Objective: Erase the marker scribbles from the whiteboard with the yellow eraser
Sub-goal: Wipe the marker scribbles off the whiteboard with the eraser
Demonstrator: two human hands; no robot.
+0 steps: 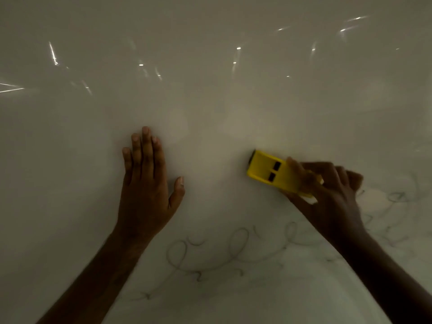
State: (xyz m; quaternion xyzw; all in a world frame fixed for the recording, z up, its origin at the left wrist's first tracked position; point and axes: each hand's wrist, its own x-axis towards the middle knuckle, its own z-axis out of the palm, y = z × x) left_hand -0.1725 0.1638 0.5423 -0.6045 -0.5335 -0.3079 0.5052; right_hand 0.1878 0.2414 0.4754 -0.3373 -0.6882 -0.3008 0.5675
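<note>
The left hand (146,183) is lying flat on the whiteboard (210,101), fingers straight and close together, thumb spread apart. The right hand (332,190) is gripping the yellow eraser (268,171) by its near end, holding it against the board. Faint looping scribbles (233,251) are showing below and right of both hands.

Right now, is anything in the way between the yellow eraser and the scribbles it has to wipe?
Nothing visible. The eraser, held in the right hand, has bare whiteboard between it and the scribbles below.
</note>
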